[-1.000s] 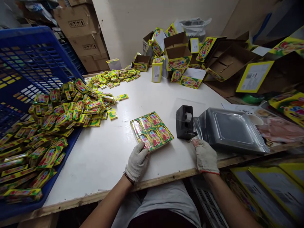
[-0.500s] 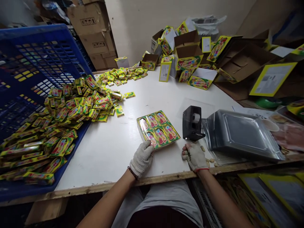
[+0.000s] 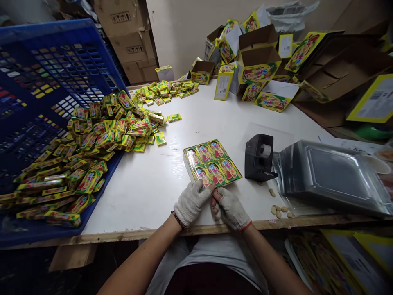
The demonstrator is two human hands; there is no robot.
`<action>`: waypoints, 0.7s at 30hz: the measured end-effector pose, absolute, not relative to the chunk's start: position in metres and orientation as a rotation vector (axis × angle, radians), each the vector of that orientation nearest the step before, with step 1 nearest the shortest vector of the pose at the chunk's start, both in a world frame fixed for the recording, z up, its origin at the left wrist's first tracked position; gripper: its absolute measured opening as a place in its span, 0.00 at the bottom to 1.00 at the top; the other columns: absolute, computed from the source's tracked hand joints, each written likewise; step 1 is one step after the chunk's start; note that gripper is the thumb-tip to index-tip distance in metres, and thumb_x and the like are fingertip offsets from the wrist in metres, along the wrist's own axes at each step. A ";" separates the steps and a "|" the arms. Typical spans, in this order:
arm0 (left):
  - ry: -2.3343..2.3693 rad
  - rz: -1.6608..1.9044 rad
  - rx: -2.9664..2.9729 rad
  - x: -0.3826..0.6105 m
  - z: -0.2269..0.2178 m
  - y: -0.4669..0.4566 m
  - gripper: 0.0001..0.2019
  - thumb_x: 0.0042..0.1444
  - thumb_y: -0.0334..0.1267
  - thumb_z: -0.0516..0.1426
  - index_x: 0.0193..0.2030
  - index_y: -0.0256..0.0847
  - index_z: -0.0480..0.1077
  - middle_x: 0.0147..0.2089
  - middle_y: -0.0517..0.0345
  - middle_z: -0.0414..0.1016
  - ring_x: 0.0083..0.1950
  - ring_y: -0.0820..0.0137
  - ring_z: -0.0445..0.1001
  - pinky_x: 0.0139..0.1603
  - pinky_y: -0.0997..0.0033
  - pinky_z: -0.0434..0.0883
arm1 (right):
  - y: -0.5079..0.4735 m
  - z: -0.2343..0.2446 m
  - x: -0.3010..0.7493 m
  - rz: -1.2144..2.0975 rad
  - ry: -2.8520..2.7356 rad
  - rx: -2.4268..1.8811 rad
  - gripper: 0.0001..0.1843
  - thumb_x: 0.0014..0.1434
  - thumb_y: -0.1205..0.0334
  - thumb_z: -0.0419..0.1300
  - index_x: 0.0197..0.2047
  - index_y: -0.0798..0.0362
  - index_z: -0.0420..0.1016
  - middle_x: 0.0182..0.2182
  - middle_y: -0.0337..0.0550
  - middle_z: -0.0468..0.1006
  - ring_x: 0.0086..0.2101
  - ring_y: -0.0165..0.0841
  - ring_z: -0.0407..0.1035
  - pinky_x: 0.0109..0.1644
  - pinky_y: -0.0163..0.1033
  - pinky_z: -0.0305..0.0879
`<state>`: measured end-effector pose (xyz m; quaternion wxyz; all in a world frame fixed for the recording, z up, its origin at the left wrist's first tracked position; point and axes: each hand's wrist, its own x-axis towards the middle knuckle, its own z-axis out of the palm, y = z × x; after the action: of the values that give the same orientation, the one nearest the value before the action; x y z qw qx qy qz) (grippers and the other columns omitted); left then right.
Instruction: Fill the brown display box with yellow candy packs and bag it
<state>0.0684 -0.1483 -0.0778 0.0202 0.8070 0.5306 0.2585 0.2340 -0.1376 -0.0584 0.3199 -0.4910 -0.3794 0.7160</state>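
Note:
A shallow clear tray of small yellow-green crayon-style boxes [image 3: 211, 159], set in two rows, lies on the white table in front of me. My left hand [image 3: 190, 203], in a white glove with bare fingertips, is closed on its near left edge. My right hand [image 3: 231, 208], gloved the same way, is at the near edge, fingers pinched together and meeting the left thumb. Whatever is in that pinch is too small to make out. A black tape dispenser [image 3: 260, 159] with a pale roll stands just right of the pack.
A blue plastic crate [image 3: 101, 53] on the left spills a heap of small boxes [image 3: 101, 135] onto the table. Clear plastic trays [image 3: 331, 172] are stacked at right, near several peanut-like bits [image 3: 278, 209]. Opened display cartons [image 3: 259, 69] crowd the back right.
My right hand has moved left from beside the tape dispenser to the pack's near edge, meeting my left hand. The view has shifted, while the left hand stays at the pack.

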 end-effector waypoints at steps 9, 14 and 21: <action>1.890 0.841 2.229 0.092 -0.064 -0.144 0.08 0.62 0.40 0.57 0.34 0.43 0.75 0.42 0.53 0.69 0.40 0.65 0.68 0.37 0.68 0.68 | -0.143 -0.076 0.236 2.004 -0.752 -1.402 0.20 0.44 0.47 0.70 0.33 0.51 0.70 0.23 0.36 0.74 0.18 0.27 0.66 0.16 0.31 0.59; 2.005 0.765 2.224 0.101 -0.074 -0.145 0.06 0.61 0.35 0.56 0.39 0.42 0.75 0.37 0.53 0.69 0.36 0.66 0.66 0.34 0.69 0.64 | -0.144 -0.075 0.253 1.776 -0.793 -1.584 0.18 0.46 0.47 0.65 0.35 0.48 0.67 0.22 0.35 0.73 0.18 0.30 0.65 0.18 0.34 0.59; 2.028 0.745 2.424 0.100 -0.070 -0.146 0.14 0.61 0.35 0.57 0.52 0.42 0.75 0.41 0.47 0.72 0.35 0.61 0.71 0.31 0.64 0.67 | -0.109 -0.067 0.283 0.912 -1.051 -1.753 0.17 0.51 0.45 0.59 0.37 0.48 0.65 0.30 0.44 0.75 0.37 0.42 0.71 0.42 0.45 0.65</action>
<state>0.0999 -0.1456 -0.0702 -0.0528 0.7454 0.6237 0.2292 0.2834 -0.1089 -0.0672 0.4365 -0.7046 -0.4225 0.3667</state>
